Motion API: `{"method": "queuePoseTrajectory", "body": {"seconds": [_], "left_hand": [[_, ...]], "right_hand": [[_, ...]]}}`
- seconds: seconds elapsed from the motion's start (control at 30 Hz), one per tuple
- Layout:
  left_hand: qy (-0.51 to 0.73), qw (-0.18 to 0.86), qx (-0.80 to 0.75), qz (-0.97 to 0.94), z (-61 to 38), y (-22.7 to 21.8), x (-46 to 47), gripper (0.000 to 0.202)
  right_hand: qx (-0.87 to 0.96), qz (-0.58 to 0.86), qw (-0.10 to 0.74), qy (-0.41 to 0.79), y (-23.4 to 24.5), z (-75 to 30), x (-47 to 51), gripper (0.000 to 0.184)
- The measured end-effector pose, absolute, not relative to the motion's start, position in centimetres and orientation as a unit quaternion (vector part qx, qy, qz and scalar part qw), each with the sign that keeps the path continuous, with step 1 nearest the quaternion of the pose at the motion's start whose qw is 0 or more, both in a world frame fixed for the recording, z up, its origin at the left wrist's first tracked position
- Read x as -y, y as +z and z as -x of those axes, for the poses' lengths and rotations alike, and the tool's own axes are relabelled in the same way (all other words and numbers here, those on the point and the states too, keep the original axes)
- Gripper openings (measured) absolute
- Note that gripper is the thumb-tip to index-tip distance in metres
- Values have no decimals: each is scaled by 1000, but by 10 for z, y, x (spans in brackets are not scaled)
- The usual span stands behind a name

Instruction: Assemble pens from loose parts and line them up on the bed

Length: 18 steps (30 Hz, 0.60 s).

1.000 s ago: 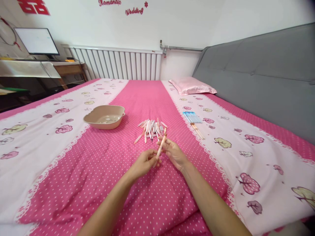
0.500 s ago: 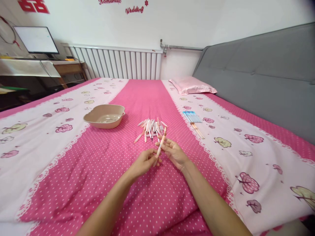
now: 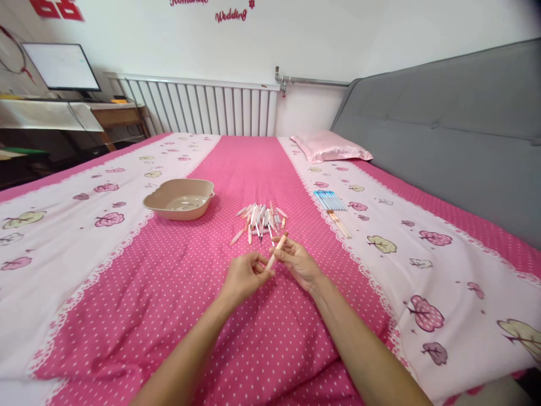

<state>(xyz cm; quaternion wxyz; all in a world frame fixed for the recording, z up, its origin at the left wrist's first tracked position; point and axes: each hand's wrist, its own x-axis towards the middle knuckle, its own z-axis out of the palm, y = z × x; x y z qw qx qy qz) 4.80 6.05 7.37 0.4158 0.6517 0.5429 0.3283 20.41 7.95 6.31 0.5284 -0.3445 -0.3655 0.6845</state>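
Note:
A slim peach-coloured pen (image 3: pixel 276 252) slants between my two hands, its brownish end pointing up and away from me. My left hand (image 3: pixel 247 274) pinches the lower end with thumb and fingers. Around the upper part close the thumb and fingers of my right hand (image 3: pixel 298 261). Just beyond them, a loose pile of pens and pen parts (image 3: pixel 260 219) in pink, white and grey lies on the pink dotted bedspread (image 3: pixel 236 163).
On the left stands a beige plastic basin (image 3: pixel 180 214). To the right lie a row of blue-capped pens (image 3: pixel 329 201) and some peach pens (image 3: pixel 339 224) beside it. A pink pillow (image 3: pixel 332 148) rests near the grey headboard (image 3: pixel 443 107).
The pen has come slightly down and tilted more in my hands. My left hand has turned, its fingers curling closer round the lower end. A small peach piece now shows at the pile's right edge.

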Motion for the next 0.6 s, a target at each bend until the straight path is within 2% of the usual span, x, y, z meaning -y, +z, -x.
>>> {"method": "queuePoseTrajectory", "body": {"seconds": [0.17, 0.47, 0.6], "left_hand": [[342, 359, -554, -669, -48, 75, -59, 23], [317, 608, -409, -603, -49, 87, -55, 44], [308, 627, -414, -583, -50, 90, -53, 40]], "right_hand": [[361, 343, 533, 684, 61, -204, -81, 42], [362, 282, 520, 720, 65, -206, -78, 41], [370, 272, 514, 725, 64, -206, -77, 41]]}}
